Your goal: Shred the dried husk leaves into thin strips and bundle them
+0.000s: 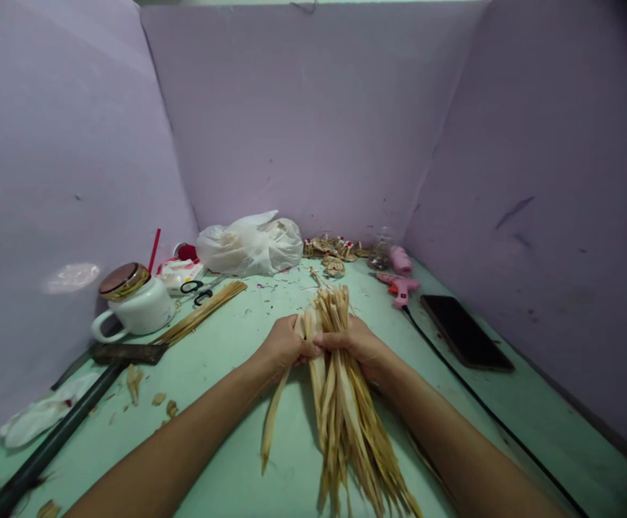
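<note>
A thick bundle of dried, straw-coloured leaf strips [346, 403] fans out downward over the table in front of me. My right hand [361, 344] is closed round its upper part, with the thumb laid across the front. Just to the left, my left hand [287, 345] pinches the top of a single dried strip [273, 424], which hangs down below the fingers. The two hands nearly touch at the bundle's left edge. Palms and some fingertips are hidden behind the strips.
Left: a hammer [130, 352], straw bundle [206, 313], scissors [203, 291], white mug [144, 309] with a lidded jar [124, 279]. Back: a white plastic bag [254, 244] and small woven pieces [335, 248]. Right: a pink glue gun [400, 286], its cord [469, 388], a phone [467, 331].
</note>
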The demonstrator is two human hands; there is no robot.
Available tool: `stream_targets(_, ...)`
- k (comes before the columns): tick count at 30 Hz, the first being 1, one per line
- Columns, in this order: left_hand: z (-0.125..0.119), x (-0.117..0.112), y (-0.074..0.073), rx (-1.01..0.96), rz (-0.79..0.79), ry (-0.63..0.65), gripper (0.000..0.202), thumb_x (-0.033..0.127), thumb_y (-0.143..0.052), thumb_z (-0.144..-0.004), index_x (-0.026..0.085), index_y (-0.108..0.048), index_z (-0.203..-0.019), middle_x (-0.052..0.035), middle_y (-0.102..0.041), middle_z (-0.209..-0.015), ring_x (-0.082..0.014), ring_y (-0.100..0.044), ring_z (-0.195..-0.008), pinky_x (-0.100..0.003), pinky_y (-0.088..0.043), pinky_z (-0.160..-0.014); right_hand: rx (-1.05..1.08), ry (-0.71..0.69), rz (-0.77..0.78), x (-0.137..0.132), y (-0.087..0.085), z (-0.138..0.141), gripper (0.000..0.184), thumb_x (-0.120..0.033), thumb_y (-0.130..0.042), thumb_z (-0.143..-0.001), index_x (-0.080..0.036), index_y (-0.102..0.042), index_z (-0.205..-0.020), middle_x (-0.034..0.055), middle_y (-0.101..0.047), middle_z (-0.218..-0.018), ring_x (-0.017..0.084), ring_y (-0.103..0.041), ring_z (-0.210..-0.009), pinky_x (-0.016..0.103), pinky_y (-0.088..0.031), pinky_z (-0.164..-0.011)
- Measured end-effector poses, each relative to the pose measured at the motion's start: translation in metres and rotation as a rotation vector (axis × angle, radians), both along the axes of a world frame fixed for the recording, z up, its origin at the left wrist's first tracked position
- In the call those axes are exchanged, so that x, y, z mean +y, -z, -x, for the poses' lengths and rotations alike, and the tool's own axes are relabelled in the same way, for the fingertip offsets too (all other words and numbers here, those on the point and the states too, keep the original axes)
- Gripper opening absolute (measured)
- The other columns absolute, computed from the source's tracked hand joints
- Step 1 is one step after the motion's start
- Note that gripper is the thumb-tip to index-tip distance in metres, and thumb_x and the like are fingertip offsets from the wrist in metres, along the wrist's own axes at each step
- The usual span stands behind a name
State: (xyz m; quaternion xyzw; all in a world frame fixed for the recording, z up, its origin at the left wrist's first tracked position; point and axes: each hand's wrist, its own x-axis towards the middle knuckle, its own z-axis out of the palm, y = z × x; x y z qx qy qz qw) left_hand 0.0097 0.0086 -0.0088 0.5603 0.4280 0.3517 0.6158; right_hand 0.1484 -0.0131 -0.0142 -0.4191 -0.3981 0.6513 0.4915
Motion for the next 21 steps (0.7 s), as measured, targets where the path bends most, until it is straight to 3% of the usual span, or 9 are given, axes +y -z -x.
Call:
stream_targets(7, 0.002, 0.001, 0.000, 0.064, 0.071, -0.025, 0.011, 0.015, -0.061, -0.047, 0.013, -0.053, -0.054, 0.0046, -0.045, -0.039, -0.0049, -0.035, -0.034, -0.018, -0.022, -0.033, -0.012, 0.020, 0.018, -0.005, -0.010, 0.002, 0.026, -0.018, -0.074, -0.046, -0.012, -0.063, -0.070, 0.0037, -0.066, -0.058, 0.019, -0.060, -0.052, 0.034, -0.050, -0.057)
stream_targets(12, 0.002, 0.002, -0.003, 0.090, 0.130, -0.076, 0.010, 0.016, -0.061, -0.050, 0.014, -0.051, -0.052, 0.0048, -0.042, -0.036, -0.0045, -0.033, -0.032, -0.018, -0.019, -0.033, -0.101, 0.149, 0.046, -0.004, -0.010, 0.001, 0.026, -0.015, -0.072, -0.045, -0.014, -0.061, -0.068, -0.0015, -0.061, -0.051, 0.014, -0.054, -0.046, 0.028, -0.046, -0.051)
stream_targets(21, -0.002, -0.001, -0.001, 0.047, 0.149, -0.101, 0.013, 0.011, -0.058, -0.051, 0.014, -0.047, -0.047, 0.0052, -0.039, -0.034, -0.0039, -0.030, -0.031, -0.018, -0.017, -0.033, -0.121, 0.078, -0.034, -0.001, -0.003, 0.002, 0.022, -0.009, -0.060, -0.048, -0.014, -0.061, -0.069, -0.0012, -0.062, -0.054, 0.015, -0.056, -0.049, 0.027, -0.046, -0.051)
